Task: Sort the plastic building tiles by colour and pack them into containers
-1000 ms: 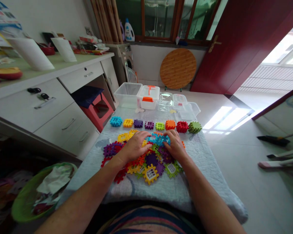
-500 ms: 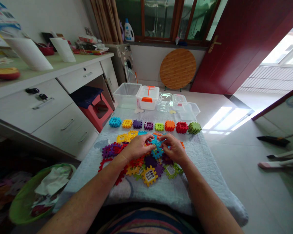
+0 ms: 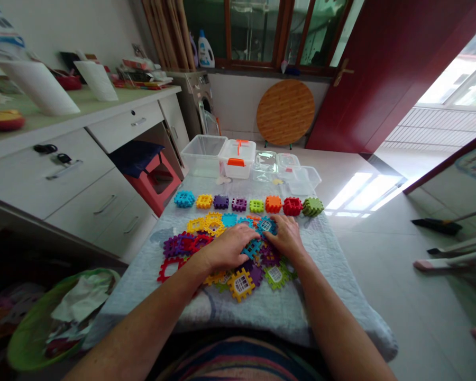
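Note:
My right hand (image 3: 289, 237) grips a blue interlocking tile (image 3: 266, 226) with a white window grid, thumb at its near edge and fingers at its far right. My left hand (image 3: 233, 244) spreads its fingers low over the pile, thumb apart, beside another blue tile (image 3: 252, 248). About the hands lie loose notched tiles: yellow ones (image 3: 213, 224) at the far left, purple ones (image 3: 174, 245), a red frame (image 3: 170, 269), a yellow window tile (image 3: 241, 284) and a green window tile (image 3: 275, 275) in front. My left hand and forearm hide part of the pile.
Behind the pile runs a row of colour-sorted stacks, from blue (image 3: 184, 199) to olive green (image 3: 313, 206). Clear plastic boxes stand at the far table edge, among them an open bin (image 3: 204, 156) and one with orange latches (image 3: 238, 159). A cloth (image 3: 329, 286) covers the table.
My hands were together over blue tiles; they have moved apart. My left hand has lowered onto the pile, and the right has shifted right with a blue window tile. The view has shifted slightly.

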Available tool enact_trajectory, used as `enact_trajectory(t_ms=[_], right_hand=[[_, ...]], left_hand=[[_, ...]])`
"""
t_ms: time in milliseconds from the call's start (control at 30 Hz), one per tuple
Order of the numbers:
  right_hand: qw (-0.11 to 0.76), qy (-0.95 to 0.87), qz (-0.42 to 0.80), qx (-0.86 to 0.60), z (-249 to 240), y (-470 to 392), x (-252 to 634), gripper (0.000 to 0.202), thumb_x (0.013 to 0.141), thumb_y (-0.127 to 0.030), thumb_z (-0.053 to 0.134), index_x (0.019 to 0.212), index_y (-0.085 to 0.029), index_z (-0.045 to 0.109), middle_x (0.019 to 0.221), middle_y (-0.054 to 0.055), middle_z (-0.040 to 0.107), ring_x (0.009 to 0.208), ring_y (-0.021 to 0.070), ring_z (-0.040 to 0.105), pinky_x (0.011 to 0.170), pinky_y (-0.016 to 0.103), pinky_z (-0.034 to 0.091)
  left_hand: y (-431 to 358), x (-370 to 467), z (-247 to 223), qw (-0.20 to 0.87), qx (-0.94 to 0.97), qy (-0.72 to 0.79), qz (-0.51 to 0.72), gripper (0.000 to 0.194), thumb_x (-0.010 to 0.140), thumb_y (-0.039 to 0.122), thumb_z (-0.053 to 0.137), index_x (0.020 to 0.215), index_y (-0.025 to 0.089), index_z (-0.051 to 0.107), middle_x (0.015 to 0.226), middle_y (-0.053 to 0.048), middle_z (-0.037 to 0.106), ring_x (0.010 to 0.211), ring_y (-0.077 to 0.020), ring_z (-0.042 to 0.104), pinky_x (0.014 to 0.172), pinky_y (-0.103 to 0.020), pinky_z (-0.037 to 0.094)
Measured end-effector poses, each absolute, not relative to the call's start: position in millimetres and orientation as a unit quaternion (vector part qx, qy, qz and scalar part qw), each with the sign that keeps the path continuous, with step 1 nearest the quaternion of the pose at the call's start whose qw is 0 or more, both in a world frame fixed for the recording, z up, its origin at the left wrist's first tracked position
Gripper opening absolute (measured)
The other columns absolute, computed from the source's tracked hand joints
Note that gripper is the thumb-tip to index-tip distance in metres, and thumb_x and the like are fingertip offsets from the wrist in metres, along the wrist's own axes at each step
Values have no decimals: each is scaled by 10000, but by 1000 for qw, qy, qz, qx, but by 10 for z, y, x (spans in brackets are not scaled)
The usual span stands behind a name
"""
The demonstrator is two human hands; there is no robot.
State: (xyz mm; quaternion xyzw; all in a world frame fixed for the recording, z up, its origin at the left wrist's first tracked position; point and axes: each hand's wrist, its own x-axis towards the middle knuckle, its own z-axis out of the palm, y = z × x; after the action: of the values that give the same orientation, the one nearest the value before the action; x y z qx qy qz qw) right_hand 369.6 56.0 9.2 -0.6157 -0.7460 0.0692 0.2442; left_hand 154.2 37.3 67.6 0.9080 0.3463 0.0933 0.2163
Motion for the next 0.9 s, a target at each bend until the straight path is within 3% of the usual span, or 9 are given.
enact_trajectory(t_ms=[100, 200, 300, 400, 567, 800, 900], right_hand=[[273, -749, 85, -598, 104, 572, 3681, 434, 766, -290, 660, 1183, -185, 600, 1084, 118, 629, 995, 288, 535, 868, 432, 414], [319, -759, 129, -552, 148, 565, 3672, 282, 809, -207, 581, 1086, -208, 634, 999, 81, 619, 945, 240, 562, 848, 381, 441], [364, -756, 161, -520, 204, 538, 3648, 161, 863, -206, 532, 953, -225, 664, 899, 50, 597, 871, 201, 577, 806, 325, 460], [383, -749, 145, -521, 245, 505, 3620, 162, 888, -228, 530, 948, -230, 680, 908, 57, 592, 892, 206, 570, 823, 334, 465], [302, -813, 181, -464, 301, 452, 3639, 206, 824, -242, 630, 1023, -231, 678, 995, 56, 610, 954, 211, 569, 881, 363, 463], [235, -816, 153, -505, 312, 421, 3702, 371, 782, -408, 696, 1094, -213, 644, 978, 64, 633, 936, 244, 540, 874, 417, 419], [198, -822, 157, -511, 282, 421, 3686, 405, 750, -364, 716, 1115, -206, 640, 977, 61, 632, 942, 254, 520, 866, 416, 399]], left_hand=[[399, 1522, 645, 215, 910, 342, 91, 560, 688, 137, 656, 1241, 189, 585, 1278, -115, 615, 1247, -294, 510, 1092, -456, 391], [393, 1527, 638, 206, 912, 347, 80, 586, 667, 163, 678, 1245, 182, 581, 1287, -129, 600, 1232, -313, 513, 1075, -475, 400], [378, 1540, 651, 199, 910, 356, 73, 566, 672, 160, 668, 1231, 176, 588, 1274, -129, 603, 1205, -309, 528, 1059, -459, 412], [378, 1526, 657, 190, 904, 374, 87, 548, 690, 194, 667, 1231, 160, 588, 1265, -134, 602, 1178, -304, 542, 1044, -435, 421], [415, 1428, 628, 164, 871, 447, 124, 585, 709, 273, 691, 1267, 149, 567, 1225, -138, 623, 1129, -304, 569, 1011, -435, 437], [436, 1347, 586, 170, 854, 476, 123, 548, 717, 333, 718, 1229, 168, 610, 1182, -131, 651, 1102, -311, 587, 980, -450, 454], [435, 1332, 586, 183, 853, 476, 109, 586, 712, 329, 734, 1259, 168, 597, 1208, -134, 646, 1121, -317, 583, 987, -456, 453]])
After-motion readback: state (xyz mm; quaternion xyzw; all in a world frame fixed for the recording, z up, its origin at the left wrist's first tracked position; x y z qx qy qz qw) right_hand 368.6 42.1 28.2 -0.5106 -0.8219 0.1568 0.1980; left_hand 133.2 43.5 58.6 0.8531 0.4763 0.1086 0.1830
